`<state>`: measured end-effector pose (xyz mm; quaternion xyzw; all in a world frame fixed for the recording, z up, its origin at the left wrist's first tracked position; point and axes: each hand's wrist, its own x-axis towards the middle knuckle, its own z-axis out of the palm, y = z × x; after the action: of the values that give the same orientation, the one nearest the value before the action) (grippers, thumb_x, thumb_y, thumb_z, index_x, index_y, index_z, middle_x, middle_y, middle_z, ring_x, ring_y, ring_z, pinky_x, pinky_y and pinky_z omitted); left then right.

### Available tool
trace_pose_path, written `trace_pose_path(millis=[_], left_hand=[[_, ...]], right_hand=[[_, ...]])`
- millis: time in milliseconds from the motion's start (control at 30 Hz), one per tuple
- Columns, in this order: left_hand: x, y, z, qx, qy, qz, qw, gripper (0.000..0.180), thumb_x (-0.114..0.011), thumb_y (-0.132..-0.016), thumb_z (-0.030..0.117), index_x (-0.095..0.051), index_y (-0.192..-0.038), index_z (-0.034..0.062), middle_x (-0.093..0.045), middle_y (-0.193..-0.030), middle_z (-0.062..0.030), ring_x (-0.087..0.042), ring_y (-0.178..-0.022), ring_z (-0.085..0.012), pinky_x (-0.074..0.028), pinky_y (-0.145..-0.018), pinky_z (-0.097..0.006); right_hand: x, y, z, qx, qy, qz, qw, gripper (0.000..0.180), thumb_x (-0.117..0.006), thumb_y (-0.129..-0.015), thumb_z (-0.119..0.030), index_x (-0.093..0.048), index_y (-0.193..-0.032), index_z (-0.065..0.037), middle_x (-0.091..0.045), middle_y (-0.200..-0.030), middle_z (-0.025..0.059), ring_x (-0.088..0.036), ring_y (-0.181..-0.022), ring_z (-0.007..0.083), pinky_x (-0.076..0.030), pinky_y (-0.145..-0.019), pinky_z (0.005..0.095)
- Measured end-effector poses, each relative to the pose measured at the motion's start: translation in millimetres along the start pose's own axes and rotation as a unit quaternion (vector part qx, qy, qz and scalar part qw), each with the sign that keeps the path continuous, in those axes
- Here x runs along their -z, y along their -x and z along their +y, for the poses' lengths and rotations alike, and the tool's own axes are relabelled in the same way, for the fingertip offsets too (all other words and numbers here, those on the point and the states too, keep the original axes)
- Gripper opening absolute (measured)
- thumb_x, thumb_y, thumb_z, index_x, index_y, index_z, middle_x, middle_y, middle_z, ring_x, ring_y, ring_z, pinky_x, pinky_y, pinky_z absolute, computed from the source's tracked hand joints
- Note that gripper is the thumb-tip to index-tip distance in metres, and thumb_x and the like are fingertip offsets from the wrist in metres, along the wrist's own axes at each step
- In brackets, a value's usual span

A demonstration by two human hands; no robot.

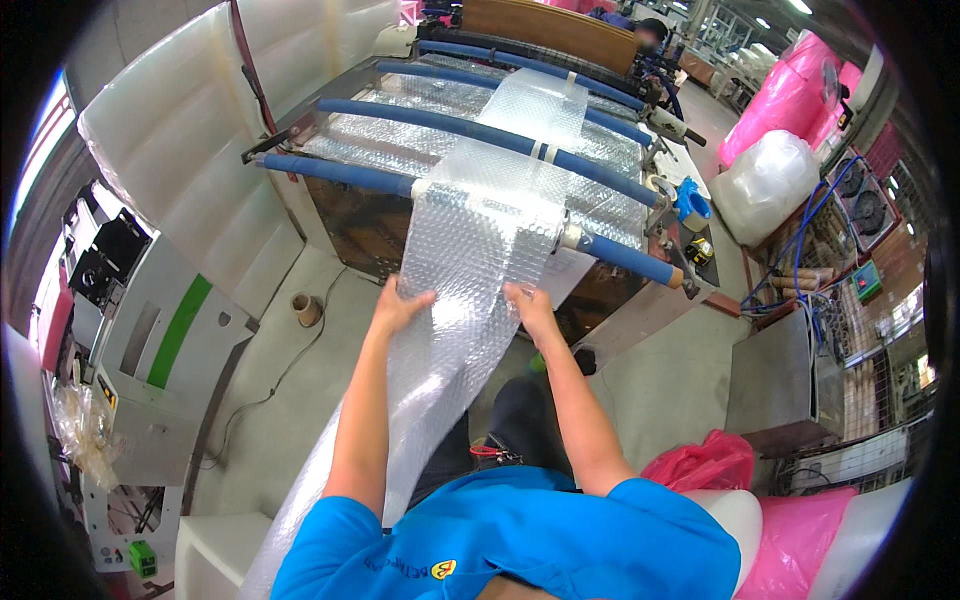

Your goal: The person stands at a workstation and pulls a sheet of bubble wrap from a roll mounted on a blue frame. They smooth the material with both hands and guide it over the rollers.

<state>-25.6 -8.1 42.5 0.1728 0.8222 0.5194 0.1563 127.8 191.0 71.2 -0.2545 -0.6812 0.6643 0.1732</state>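
A long strip of clear bubble wrap (460, 300) runs off the front roller of a machine and slopes down toward me, trailing past my left side. My left hand (398, 308) grips its left edge, thumb lying on top and the other fingers mostly hidden underneath. At the opposite edge, my right hand (532, 306) holds the strip the same way, with its thumb on the upper face. Between my hands the film hangs slightly curved and shiny. Just beyond them is the blue front roller (625, 257), with the strip passing over its middle.
More blue rollers (440, 122) cross the machine behind. A tape measure (700, 250) and blue tape dispenser (692, 205) sit at its right. A grey cabinet (160, 340) stands left; a cardboard tube (306, 308) and cable lie on the floor. Pink plastic (705, 462) is beside me; another person (650, 45) is far back.
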Motion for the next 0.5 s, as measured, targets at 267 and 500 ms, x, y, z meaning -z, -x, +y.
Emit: trace_pose_path(millis=[267, 500], left_hand=[[27, 106, -4, 0.059, -0.055, 0.074, 0.994, 0.051, -0.069, -0.063, 0.034, -0.049, -0.1, 0.0046, -0.06, -0.087, -0.0123, -0.057, -0.081, -0.0195, -0.043, -0.071, -0.031], [56, 113, -11, -0.008, -0.023, 0.153, 0.988, 0.029, -0.061, -0.072, 0.03, -0.054, -0.081, 0.0037, -0.055, -0.058, -0.0063, -0.048, -0.051, -0.0142, -0.039, -0.051, -0.029]], right_hand=[[-25, 102, 60, 0.041, 0.173, -0.111, 0.978, 0.033, -0.053, -0.079, -0.031, -0.054, -0.068, 0.0, -0.05, -0.056, 0.0032, -0.048, -0.055, 0.0103, -0.038, -0.052, 0.025], [-52, 137, 26, -0.014, -0.101, -0.102, 0.99, 0.028, -0.048, -0.084, -0.03, -0.053, -0.071, -0.007, -0.046, -0.06, -0.0034, -0.043, -0.055, 0.0051, -0.035, -0.05, 0.0196]])
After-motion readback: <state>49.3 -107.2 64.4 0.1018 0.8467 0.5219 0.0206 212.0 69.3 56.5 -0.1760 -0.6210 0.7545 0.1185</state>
